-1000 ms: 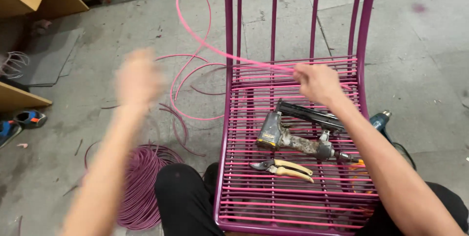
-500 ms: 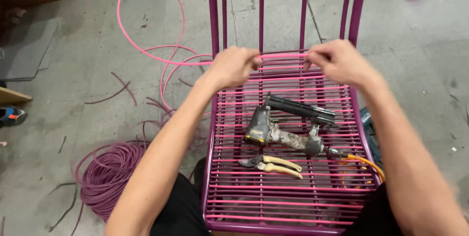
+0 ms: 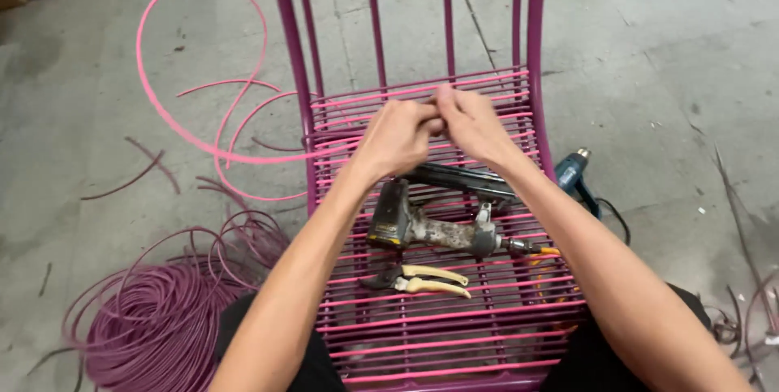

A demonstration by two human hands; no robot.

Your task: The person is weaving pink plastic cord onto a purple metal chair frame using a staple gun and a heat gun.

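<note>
hands [image 3: 434, 128] pinched together | cord grip hidden | chair [image 3: 422, 335] top cropped

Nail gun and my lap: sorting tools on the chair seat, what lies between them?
In the head view, pruning shears lie on the seat strands between the nail gun and the lap.

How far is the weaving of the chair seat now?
Pink cord strands already cover the seat from front to rear. The left hand and right hand meet, pinching a strand near the rear of the seat. The backrest bars are bare; a purple cord coil lies unused on the floor.
</note>
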